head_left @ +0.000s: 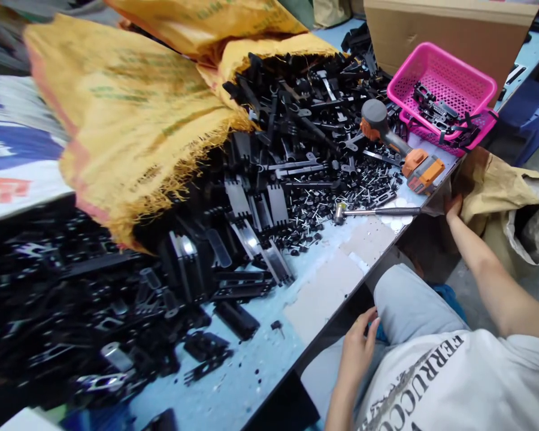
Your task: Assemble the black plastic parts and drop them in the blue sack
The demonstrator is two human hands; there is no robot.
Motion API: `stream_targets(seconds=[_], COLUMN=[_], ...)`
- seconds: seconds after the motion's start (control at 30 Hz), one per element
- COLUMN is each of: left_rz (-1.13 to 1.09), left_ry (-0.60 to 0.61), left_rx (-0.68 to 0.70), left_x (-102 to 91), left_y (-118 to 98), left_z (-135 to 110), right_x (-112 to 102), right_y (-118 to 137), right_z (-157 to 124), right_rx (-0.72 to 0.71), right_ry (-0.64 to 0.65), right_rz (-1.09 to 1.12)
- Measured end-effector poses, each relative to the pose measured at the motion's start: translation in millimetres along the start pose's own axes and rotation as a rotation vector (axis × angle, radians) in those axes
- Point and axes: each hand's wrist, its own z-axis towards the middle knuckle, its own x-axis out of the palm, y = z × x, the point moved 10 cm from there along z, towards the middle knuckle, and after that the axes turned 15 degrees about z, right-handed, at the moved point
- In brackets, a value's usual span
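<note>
My left hand (358,344) hovers over my lap near the table edge, with its fingers loosely bent and apart and nothing visible in them. My right hand (453,208) is low beside the table edge, against a brown paper sack (489,182); its fingers are mostly hidden, so a grip cannot be made out. Close to it on the table lie a hammer (377,211) with a dark handle and an orange and grey cordless power tool (399,146). Many small black-headed pins or screws (314,206) are heaped by the hammer head.
Yellow woven sacks (139,114) spill black plastic and metal parts (291,114) over the blue tabletop (215,389). A pink basket (471,87) holding black parts stands at the far right, before a cardboard box (399,30). A blue plastic stool (532,108) stands beyond the table edge.
</note>
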Motion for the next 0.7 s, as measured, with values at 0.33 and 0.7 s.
stream_targets(seconds=[0.33, 0.7], left_rz=[-0.056, -0.104], left_ry=[-0.110, -0.410], left_rx=[-0.047, -0.053], left_x=[6.0, -39.6], left_y=[36, 48], left_z=[-13, -63], right_x=[81, 74], right_y=[-50, 67], right_z=[-173, -239], right_rx=[-0.084, -0.640], right_ry=[0.272, 0.562], right_rz=[0.184, 0.396])
